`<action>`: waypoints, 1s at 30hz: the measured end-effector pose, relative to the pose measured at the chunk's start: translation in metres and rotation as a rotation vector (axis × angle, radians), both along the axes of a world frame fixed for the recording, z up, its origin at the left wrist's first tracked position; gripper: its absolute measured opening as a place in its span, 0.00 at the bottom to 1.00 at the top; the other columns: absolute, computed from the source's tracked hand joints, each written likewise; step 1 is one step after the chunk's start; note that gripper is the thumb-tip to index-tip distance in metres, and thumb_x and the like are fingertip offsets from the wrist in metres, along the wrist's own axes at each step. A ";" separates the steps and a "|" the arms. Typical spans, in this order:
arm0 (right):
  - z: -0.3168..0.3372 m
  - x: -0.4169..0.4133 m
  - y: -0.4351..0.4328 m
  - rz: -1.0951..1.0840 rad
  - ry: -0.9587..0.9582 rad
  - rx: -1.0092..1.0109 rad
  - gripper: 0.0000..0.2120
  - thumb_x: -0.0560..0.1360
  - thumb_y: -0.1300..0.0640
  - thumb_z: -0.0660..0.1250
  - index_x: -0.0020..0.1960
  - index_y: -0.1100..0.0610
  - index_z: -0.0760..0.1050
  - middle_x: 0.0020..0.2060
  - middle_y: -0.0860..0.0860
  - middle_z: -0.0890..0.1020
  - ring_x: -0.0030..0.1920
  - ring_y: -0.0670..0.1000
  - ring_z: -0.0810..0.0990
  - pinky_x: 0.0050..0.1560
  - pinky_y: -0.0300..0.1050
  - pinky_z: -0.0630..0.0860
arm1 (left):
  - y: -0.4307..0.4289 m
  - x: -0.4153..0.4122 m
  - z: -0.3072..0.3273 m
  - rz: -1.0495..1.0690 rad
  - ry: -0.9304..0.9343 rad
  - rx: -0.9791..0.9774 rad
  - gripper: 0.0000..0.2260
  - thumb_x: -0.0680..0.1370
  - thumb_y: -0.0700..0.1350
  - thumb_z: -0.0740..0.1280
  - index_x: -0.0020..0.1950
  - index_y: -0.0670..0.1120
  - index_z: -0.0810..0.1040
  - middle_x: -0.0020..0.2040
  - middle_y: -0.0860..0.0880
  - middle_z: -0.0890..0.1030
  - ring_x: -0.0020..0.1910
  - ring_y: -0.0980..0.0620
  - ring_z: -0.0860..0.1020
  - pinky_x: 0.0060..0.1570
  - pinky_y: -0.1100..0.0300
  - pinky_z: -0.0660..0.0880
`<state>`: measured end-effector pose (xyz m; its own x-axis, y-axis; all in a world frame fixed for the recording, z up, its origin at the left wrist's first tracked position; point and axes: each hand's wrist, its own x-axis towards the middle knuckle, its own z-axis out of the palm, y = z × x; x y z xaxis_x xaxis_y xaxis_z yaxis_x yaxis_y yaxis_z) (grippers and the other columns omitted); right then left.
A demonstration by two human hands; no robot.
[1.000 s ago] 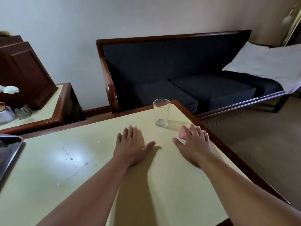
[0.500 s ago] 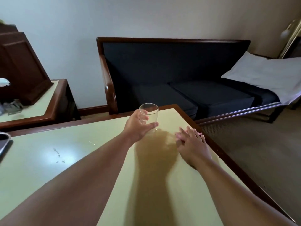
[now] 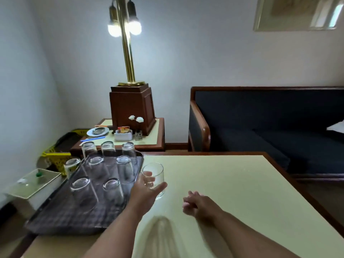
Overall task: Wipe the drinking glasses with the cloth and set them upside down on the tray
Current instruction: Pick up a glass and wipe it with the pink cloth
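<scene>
Left arm's stretched out forward, left hand [image 3: 146, 186] wrapped round an upright clear drinking glass [image 3: 157, 173], thumb across the front. Right hand [image 3: 198, 203] sits low, fingers loosely bent.

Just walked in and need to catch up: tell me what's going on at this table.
A person is working through glassware. Their left hand grips a drinking glass, mouth up, right beside the near right edge of the tray. Several upturned glasses already stand on that tray in rows. The right hand rests on the table with its fingers curled. No cloth is plainly in view, so I cannot tell whether that hand holds one.
</scene>
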<state>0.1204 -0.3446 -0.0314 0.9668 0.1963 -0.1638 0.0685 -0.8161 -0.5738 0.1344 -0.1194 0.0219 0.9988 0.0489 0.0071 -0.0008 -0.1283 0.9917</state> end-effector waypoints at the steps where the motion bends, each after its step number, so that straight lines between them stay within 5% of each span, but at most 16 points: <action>1: 0.007 -0.009 0.011 -0.022 0.011 0.053 0.07 0.80 0.52 0.64 0.54 0.43 0.80 0.57 0.45 0.80 0.63 0.46 0.75 0.59 0.31 0.64 | 0.010 -0.010 0.004 -0.010 -0.002 0.012 0.32 0.62 0.51 0.83 0.59 0.48 0.73 0.55 0.46 0.80 0.57 0.46 0.79 0.52 0.58 0.76; 4: 0.043 -0.026 0.042 -0.135 -0.070 0.287 0.16 0.81 0.51 0.63 0.68 0.48 0.76 0.58 0.40 0.80 0.60 0.39 0.77 0.58 0.29 0.67 | 0.031 -0.036 0.021 -0.045 -0.033 0.046 0.32 0.62 0.55 0.82 0.59 0.51 0.72 0.56 0.49 0.79 0.57 0.50 0.79 0.52 0.61 0.76; 6: 0.079 -0.037 0.065 -0.201 -0.120 0.565 0.18 0.81 0.50 0.63 0.70 0.49 0.73 0.62 0.41 0.79 0.62 0.39 0.77 0.62 0.31 0.69 | 0.037 -0.050 0.030 -0.054 -0.057 0.037 0.28 0.68 0.49 0.81 0.62 0.50 0.71 0.57 0.50 0.79 0.58 0.52 0.79 0.51 0.64 0.75; 10: 0.128 -0.065 0.106 -0.132 -0.086 0.970 0.22 0.78 0.43 0.62 0.71 0.45 0.70 0.64 0.41 0.79 0.64 0.44 0.77 0.67 0.45 0.73 | 0.033 -0.064 0.047 -0.144 -0.110 0.016 0.31 0.64 0.54 0.82 0.60 0.49 0.71 0.56 0.47 0.81 0.57 0.50 0.81 0.54 0.60 0.78; 13: 0.138 -0.070 0.114 -0.136 -0.165 1.015 0.15 0.82 0.47 0.57 0.68 0.41 0.71 0.63 0.40 0.79 0.61 0.39 0.78 0.63 0.40 0.76 | 0.028 -0.062 0.052 -0.248 -0.128 -0.022 0.33 0.64 0.47 0.79 0.63 0.47 0.67 0.58 0.43 0.78 0.55 0.56 0.82 0.54 0.61 0.78; 18: 0.141 -0.059 0.114 -0.114 -0.319 0.918 0.17 0.81 0.45 0.56 0.68 0.33 0.67 0.61 0.26 0.73 0.59 0.25 0.71 0.52 0.20 0.69 | 0.020 -0.045 0.048 -0.165 -0.309 0.120 0.31 0.68 0.40 0.77 0.65 0.52 0.65 0.62 0.46 0.77 0.61 0.51 0.79 0.61 0.58 0.77; 21: 0.136 -0.049 0.108 -0.167 -0.353 0.930 0.16 0.83 0.50 0.56 0.68 0.36 0.69 0.63 0.33 0.76 0.62 0.33 0.74 0.52 0.24 0.71 | 0.015 -0.037 0.057 -0.104 -0.389 0.084 0.31 0.69 0.31 0.77 0.65 0.48 0.67 0.58 0.50 0.80 0.57 0.54 0.81 0.53 0.62 0.79; 24: 0.135 -0.043 0.104 -0.187 -0.362 0.946 0.16 0.84 0.57 0.56 0.67 0.40 0.69 0.63 0.37 0.77 0.59 0.35 0.76 0.48 0.24 0.72 | 0.016 -0.031 0.063 -0.110 -0.426 0.086 0.32 0.68 0.33 0.78 0.65 0.49 0.67 0.58 0.53 0.79 0.55 0.60 0.81 0.48 0.66 0.79; 27: 0.143 -0.045 0.109 -0.149 -0.420 0.941 0.15 0.83 0.51 0.57 0.67 0.37 0.69 0.57 0.25 0.74 0.57 0.26 0.74 0.49 0.22 0.70 | 0.016 -0.024 0.056 -0.139 -0.406 0.128 0.32 0.67 0.34 0.79 0.64 0.50 0.68 0.59 0.47 0.79 0.57 0.49 0.82 0.51 0.60 0.80; 30: 0.142 -0.041 0.103 -0.136 -0.409 0.967 0.15 0.83 0.52 0.58 0.67 0.39 0.71 0.56 0.27 0.77 0.57 0.28 0.75 0.48 0.23 0.72 | 0.014 -0.024 0.053 -0.163 -0.386 0.105 0.32 0.67 0.33 0.79 0.65 0.48 0.69 0.60 0.44 0.79 0.56 0.46 0.82 0.52 0.56 0.81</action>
<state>0.0794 -0.2415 0.1105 0.9367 -0.0446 0.3474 0.3458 -0.0398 -0.9375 0.1101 -0.1050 0.0749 0.9165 -0.1301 0.3782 -0.3977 -0.1959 0.8964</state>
